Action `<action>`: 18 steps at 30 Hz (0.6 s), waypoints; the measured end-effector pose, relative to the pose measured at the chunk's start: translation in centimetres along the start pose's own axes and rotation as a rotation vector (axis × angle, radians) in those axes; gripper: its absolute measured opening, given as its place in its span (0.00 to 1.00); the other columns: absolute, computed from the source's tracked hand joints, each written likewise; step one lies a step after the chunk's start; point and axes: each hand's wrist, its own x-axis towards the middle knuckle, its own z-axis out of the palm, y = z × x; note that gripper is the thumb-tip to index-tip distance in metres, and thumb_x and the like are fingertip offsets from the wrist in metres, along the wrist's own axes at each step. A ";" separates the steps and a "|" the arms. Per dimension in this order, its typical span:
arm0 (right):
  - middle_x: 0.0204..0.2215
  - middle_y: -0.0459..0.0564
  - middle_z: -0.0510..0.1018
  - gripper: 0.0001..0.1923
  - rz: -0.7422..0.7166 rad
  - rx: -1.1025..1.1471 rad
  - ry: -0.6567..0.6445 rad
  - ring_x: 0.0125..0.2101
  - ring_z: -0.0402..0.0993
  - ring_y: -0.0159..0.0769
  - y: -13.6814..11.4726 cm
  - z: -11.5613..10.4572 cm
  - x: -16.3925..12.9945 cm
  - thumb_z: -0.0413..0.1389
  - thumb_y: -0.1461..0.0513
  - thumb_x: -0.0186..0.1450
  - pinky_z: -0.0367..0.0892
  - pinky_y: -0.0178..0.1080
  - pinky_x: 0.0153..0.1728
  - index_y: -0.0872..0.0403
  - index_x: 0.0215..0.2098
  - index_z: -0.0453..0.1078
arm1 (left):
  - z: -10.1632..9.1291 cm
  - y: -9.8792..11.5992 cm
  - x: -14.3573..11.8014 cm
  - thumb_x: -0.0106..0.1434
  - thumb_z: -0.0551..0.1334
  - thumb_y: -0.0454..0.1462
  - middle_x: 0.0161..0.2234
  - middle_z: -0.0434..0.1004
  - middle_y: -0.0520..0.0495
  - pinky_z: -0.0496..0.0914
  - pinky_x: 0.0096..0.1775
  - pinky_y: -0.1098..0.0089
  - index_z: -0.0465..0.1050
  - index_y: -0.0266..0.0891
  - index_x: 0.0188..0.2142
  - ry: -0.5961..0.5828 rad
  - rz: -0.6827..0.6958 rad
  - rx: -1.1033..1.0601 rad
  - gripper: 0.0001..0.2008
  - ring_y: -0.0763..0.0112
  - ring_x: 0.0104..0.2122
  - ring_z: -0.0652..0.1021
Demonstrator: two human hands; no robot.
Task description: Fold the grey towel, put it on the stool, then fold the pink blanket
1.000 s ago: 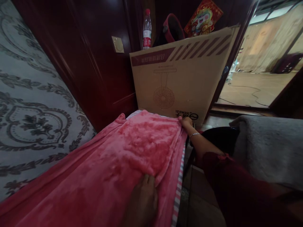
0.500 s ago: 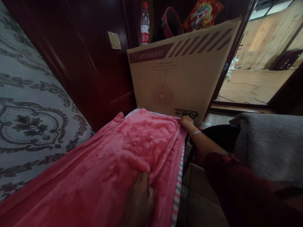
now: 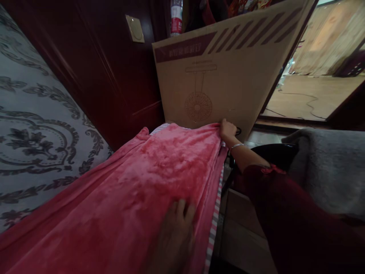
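Observation:
A pink plush blanket (image 3: 137,190) lies spread along a narrow bed with a striped sheet edge (image 3: 212,232). My left hand (image 3: 176,236) rests flat on the blanket near its right edge, fingers apart. My right hand (image 3: 227,130), with a bracelet on the wrist, grips the blanket's far right corner close against a large cardboard box (image 3: 228,72) printed with a fan drawing.
A patterned grey headboard or wall panel (image 3: 37,125) runs along the left. Dark wood panelling (image 3: 108,68) with a light switch (image 3: 134,28) stands behind. A water bottle (image 3: 176,17) sits behind the box. A grey blanket (image 3: 330,171) lies at right; an open doorway (image 3: 313,91) shows a lit floor.
My right hand has pulled the far corner tighter toward the box and the folds near my left hand have flattened. My left hand has spread flat. The view has tilted downward.

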 end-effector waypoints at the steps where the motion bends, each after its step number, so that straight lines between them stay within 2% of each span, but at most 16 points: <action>1: 0.48 0.69 0.78 0.19 -0.009 -0.007 -0.001 0.51 0.75 0.48 0.1 0.3 -0.2 0.41 0.69 0.71 0.67 0.40 0.45 0.62 0.54 0.69 | -0.1 0.2 -0.1 0.61 0.55 0.28 0.51 0.71 0.42 0.69 0.52 0.58 0.69 0.45 0.57 -0.004 -0.001 0.008 0.25 0.57 0.50 0.73; 4: 0.47 0.69 0.78 0.18 -0.012 -0.017 -0.012 0.49 0.75 0.48 0.6 1.4 -0.7 0.41 0.70 0.70 0.67 0.39 0.43 0.62 0.52 0.69 | 0.0 0.7 -0.3 0.63 0.58 0.35 0.48 0.73 0.41 0.70 0.53 0.54 0.73 0.41 0.49 0.010 -0.063 0.018 0.14 0.53 0.50 0.73; 6: 0.46 0.69 0.78 0.19 0.002 -0.015 -0.017 0.47 0.76 0.46 0.8 2.2 -0.9 0.40 0.70 0.70 0.67 0.39 0.42 0.62 0.52 0.68 | -0.1 1.1 -0.3 0.63 0.60 0.39 0.47 0.75 0.40 0.71 0.52 0.55 0.73 0.39 0.47 0.006 -0.124 0.010 0.14 0.52 0.50 0.74; 11: 0.46 0.67 0.78 0.20 0.057 0.004 -0.019 0.45 0.77 0.45 1.1 3.1 -0.8 0.38 0.70 0.71 0.67 0.39 0.42 0.61 0.55 0.66 | -0.5 1.7 0.1 0.70 0.51 0.34 0.44 0.77 0.40 0.72 0.47 0.61 0.73 0.38 0.46 -0.035 -0.221 -0.007 0.13 0.58 0.45 0.77; 15: 0.47 0.66 0.77 0.20 0.073 0.023 -0.023 0.46 0.76 0.45 1.4 3.3 -0.7 0.38 0.70 0.72 0.67 0.40 0.43 0.59 0.56 0.65 | -0.4 1.6 0.1 0.64 0.52 0.27 0.44 0.76 0.41 0.72 0.45 0.62 0.73 0.37 0.45 -0.083 -0.119 0.085 0.15 0.58 0.45 0.77; 18: 0.50 0.67 0.74 0.21 0.046 0.055 -0.023 0.47 0.75 0.47 1.7 3.6 -0.9 0.38 0.70 0.72 0.67 0.42 0.44 0.59 0.57 0.64 | -0.2 1.7 0.0 0.65 0.53 0.29 0.42 0.76 0.42 0.73 0.44 0.62 0.73 0.38 0.45 -0.077 -0.020 0.099 0.14 0.58 0.44 0.76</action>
